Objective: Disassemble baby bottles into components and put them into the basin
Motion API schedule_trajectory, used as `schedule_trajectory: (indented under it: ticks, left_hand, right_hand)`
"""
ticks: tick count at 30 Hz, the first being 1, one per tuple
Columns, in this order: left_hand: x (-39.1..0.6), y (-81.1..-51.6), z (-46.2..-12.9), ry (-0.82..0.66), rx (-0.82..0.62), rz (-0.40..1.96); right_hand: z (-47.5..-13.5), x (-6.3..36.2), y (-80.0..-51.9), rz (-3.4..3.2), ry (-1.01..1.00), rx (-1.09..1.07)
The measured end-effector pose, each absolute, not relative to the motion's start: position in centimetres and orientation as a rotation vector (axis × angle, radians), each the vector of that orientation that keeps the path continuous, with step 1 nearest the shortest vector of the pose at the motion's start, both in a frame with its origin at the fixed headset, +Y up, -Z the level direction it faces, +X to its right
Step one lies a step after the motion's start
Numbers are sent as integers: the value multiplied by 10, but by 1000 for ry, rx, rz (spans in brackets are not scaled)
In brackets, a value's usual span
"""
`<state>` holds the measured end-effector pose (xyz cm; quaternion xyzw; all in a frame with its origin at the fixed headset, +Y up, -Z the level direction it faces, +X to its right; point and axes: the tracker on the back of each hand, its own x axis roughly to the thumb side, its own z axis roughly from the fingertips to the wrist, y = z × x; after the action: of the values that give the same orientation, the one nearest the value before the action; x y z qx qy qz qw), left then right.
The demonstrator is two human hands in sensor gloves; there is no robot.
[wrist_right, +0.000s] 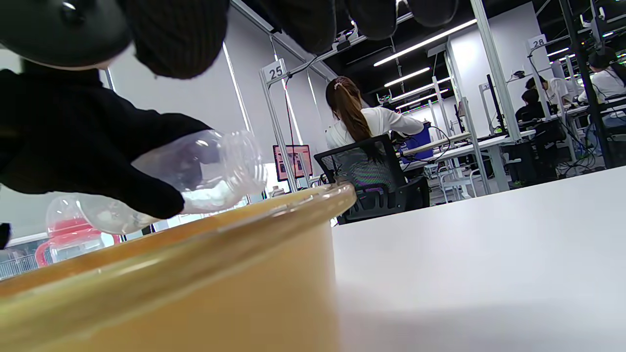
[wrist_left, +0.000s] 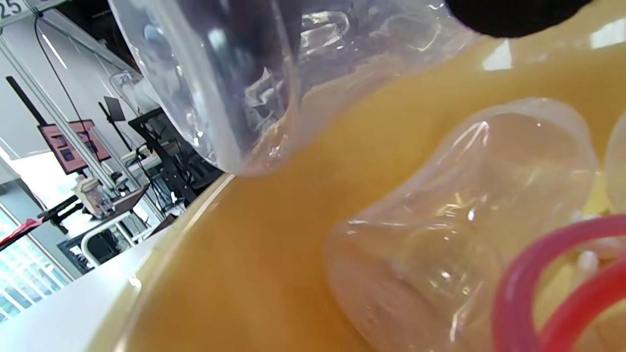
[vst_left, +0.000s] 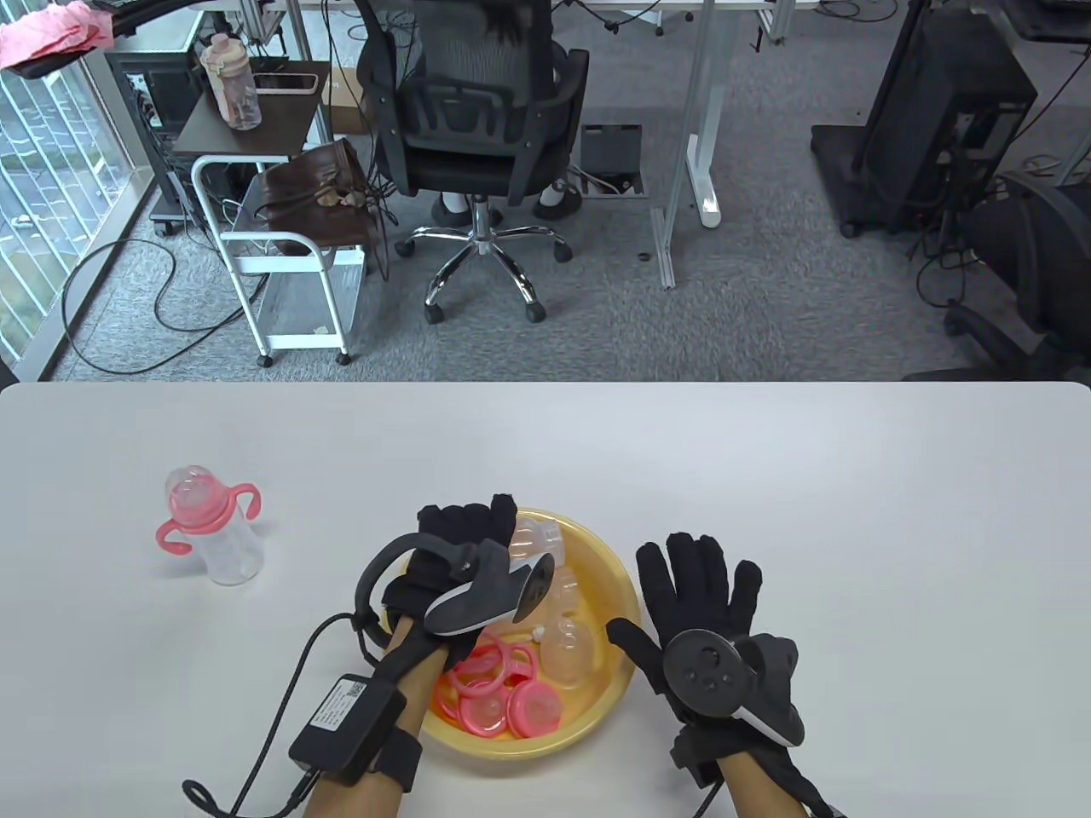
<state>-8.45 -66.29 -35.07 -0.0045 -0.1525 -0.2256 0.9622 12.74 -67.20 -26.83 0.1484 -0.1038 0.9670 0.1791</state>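
A yellow basin [vst_left: 615, 596] sits on the white table near the front edge. My left hand [vst_left: 470, 530] hovers over its left side and grips a clear bottle body [vst_left: 537, 540], held on its side just above the rim [wrist_right: 215, 161]. From the left wrist view that bottle body [wrist_left: 220, 83] hangs over the basin wall [wrist_left: 293, 244]. Inside lie other clear bottle bodies [wrist_left: 464, 210], pink rings [vst_left: 490, 682] and nipples. My right hand [vst_left: 701, 579] lies flat on the table right of the basin, fingers spread, holding nothing. An assembled bottle with pink handles [vst_left: 211, 528] stands upright at the left.
The table's far edge [vst_left: 545, 385] runs across the middle of the table view. Beyond it are an office chair [vst_left: 477, 111], a white cart [vst_left: 281, 281] and desks where people sit. A cable and black box [vst_left: 345, 716] hang from my left forearm.
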Motion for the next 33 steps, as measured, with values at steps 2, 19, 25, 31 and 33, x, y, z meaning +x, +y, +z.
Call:
schedule_trajectory:
  ticks: [2, 19, 25, 31, 33]
  left_hand:
    - [-77, -669, -353, -317, -30, -467]
    - [-82, -660, -349, -354, 51, -545]
    - [-121, -636, -340, -289, 135, -599]
    - [-188, -611, -332, -128, 180, -556]
    - [-219, -603, -327, -50, 188, -509]
  right_hand:
    - [-268, 127, -672, 2736, -299, 422]
    - [-268, 125, -673, 2749, -296, 440]
    - [-268, 122, -676, 2775, -276, 452]
    - [-268, 120, -676, 2797, -290, 468]
    - [-269, 116, -678, 2814, -287, 484]
